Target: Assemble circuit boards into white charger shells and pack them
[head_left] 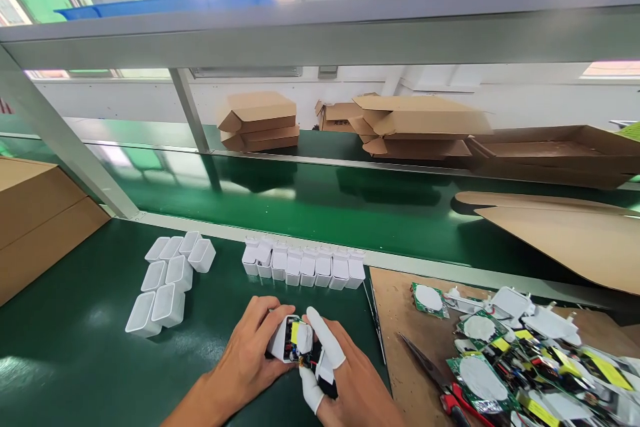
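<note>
Where the hands meet: nearer the wearer than the row of white units [303, 267], an open casing [277, 345] shows circuit parts [303, 339] at its mouth.
Left hand [250, 340]: thumb and fingers clamped on the open casing.
Right hand [347, 373]: thumb and index, in white finger covers [325, 337], closed around a second white piece [324, 368]; the contact is partly hidden.
Unit in hand: looks partway assembled, innards exposed.
Done, by appearance: the upright row itself.
Left over: eight hollow casings [167, 305] left of the row; a pile of circuit assemblies [535, 363] right of it.
Edges: ledge [425, 261] just behind the row; brown board [400, 293] and pliers [440, 383] to its right.
Open room: green bench [220, 307] to the row's near left; the right side is tighter.
</note>
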The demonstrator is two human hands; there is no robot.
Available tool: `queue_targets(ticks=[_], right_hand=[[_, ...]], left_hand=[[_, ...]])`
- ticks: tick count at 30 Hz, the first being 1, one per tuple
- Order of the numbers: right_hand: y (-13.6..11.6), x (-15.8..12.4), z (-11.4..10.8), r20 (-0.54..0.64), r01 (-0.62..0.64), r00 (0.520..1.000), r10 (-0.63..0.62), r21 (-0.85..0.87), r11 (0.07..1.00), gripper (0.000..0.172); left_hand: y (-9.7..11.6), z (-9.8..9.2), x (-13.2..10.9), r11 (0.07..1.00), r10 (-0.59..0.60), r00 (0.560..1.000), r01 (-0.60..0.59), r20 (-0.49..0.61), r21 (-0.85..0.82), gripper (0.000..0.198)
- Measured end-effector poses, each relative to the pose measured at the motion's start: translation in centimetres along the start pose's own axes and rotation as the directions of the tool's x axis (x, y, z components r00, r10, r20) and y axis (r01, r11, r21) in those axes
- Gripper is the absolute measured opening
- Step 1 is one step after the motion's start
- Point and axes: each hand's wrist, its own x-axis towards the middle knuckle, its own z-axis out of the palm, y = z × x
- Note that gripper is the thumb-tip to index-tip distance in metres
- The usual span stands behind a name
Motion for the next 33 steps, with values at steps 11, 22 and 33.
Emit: queue_targets(ticks=[11, 22, 33], right_hand=[[0.4, 1.0, -2.4, -0.136, 0.112, 0.987, -0.089, 0.166, 0.98, 0.051], [2.5, 0.3, -1.0, -0.01, 0.141, 0.99, -0.141, 0.019, 0.99, 0.056], [2.3, -0.1, -1.1, 0.146, 0.185, 0.978, -0.148, -0.285, 0.941, 0.06]], left_hand=[[-0.1, -0.4, -0.2, 0.871, -0.123, 0.974, 0.197, 0.189, -0.45, 0.076], [-0.3, -2.6, 1.2, 0.717, -0.251, 0.96, 0.269, 0.121, -0.643, 0.024], [2.9, 0.7, 4.5, 0.93, -0.264, 0.949, 0.202, -0.173, -0.308, 0.031]])
